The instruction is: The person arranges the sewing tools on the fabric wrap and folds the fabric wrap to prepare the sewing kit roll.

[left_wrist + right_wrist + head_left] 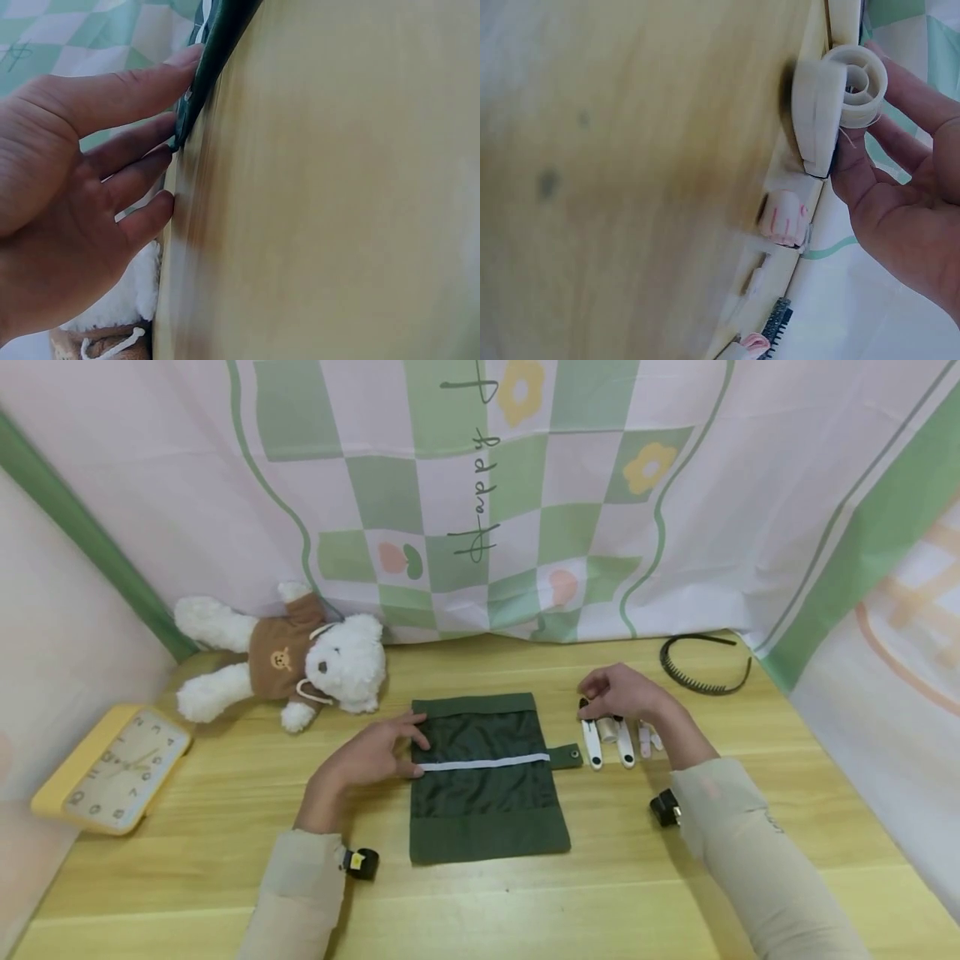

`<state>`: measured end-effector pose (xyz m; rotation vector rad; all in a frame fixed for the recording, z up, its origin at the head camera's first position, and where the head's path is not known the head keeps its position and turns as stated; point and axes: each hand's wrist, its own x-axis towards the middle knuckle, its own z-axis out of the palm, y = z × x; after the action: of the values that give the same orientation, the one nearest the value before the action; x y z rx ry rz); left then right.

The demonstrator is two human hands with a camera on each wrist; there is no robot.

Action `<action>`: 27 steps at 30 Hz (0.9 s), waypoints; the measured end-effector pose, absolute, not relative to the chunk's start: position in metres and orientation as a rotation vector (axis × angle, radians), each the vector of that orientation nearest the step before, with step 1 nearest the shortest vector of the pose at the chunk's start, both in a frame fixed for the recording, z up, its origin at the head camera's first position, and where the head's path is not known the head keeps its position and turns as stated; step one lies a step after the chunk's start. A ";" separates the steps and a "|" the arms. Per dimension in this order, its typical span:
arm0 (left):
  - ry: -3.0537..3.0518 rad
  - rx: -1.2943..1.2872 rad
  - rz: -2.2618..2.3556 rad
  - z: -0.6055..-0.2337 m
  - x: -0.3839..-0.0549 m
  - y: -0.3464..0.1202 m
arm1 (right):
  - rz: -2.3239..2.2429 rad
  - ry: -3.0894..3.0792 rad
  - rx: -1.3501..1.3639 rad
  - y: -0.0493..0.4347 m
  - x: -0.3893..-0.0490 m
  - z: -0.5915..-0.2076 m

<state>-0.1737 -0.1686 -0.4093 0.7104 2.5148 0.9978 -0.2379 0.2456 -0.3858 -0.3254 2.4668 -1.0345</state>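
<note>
A dark green fabric roll-up pouch (480,793) lies unfolded, with a white elastic strip (487,764) across it and a snap tab on its right. My left hand (375,747) rests at its left edge, fingers loosely bent and spread; the thumb (169,71) touches the fabric. My right hand (626,693) reaches over two slim white tools with black ends (625,747), their kind unclear. Its fingertips are close to the left tool's (592,747) black end. A small whitish roll (866,79) stands between the tools, near my spread right fingers.
Small pink-and-white items (647,739) lie right of the tools. Behind them is a black toothed headband (705,687). A white plush dog (285,656) in a brown top lies at the back left, near a yellow clock (123,768). A patterned curtain (487,527) hangs along the back.
</note>
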 end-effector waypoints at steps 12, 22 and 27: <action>2.506 0.716 0.989 -0.409 -0.174 -0.170 | -0.943 2.478 -0.333 0.241 -0.241 -0.383; 2.467 0.726 1.062 -0.411 -0.174 -0.172 | -1.208 2.508 -0.283 0.241 -0.238 -0.384; 2.450 0.715 1.090 -0.412 -0.172 -0.172 | -1.318 2.533 -0.242 0.239 -0.239 -0.381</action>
<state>-0.1725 -0.1717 -0.4117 0.7152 2.4495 1.0900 -0.2387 0.2387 -0.3814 -0.2417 2.5333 -1.3180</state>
